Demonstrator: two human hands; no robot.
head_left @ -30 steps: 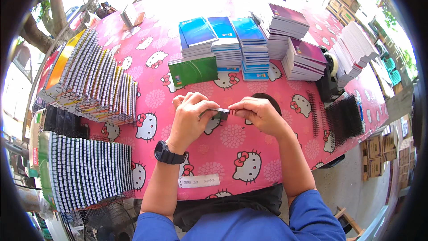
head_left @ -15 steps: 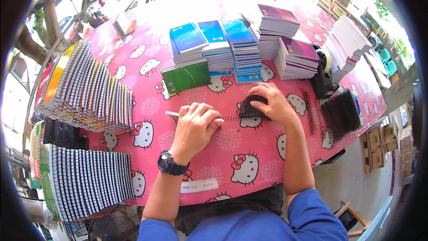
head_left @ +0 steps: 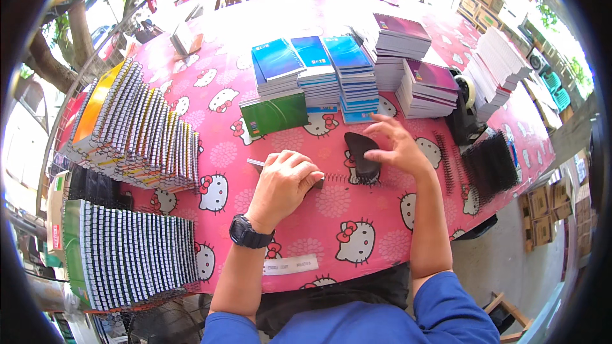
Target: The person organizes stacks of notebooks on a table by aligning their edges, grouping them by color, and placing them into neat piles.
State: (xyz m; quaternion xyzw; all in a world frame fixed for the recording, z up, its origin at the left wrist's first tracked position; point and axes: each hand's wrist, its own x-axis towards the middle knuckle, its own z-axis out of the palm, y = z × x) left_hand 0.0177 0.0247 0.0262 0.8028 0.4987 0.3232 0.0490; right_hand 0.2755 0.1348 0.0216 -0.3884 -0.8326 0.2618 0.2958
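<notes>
My left hand [head_left: 290, 183], with a dark watch on its wrist, is closed around a small notebook [head_left: 255, 163]. Only a pale edge and a dark corner of the notebook show; the rest is hidden under the fingers. A thin wire coil [head_left: 341, 179] stretches from the notebook toward the right, over the pink tablecloth. Beside the coil stands a black rounded block [head_left: 361, 155], its exact kind unclear. My right hand [head_left: 403, 148] is just right of the block with fingers spread. Its thumb overlaps the block's edge; whether it touches, I cannot tell.
Blue notebooks [head_left: 310, 57], a green notebook [head_left: 275, 114] and maroon notebooks [head_left: 428, 75] stand in stacks ahead. Coil-bound stacks [head_left: 131, 258] fill the left side. To the right are a black tape dispenser [head_left: 464, 114], loose coils [head_left: 489, 164] and white paper stacks [head_left: 494, 64].
My right hand's fingers have lifted and spread away from the black block, which now shows more fully and sits more upright. My left hand stays on the notebook. The whole view has shifted slightly.
</notes>
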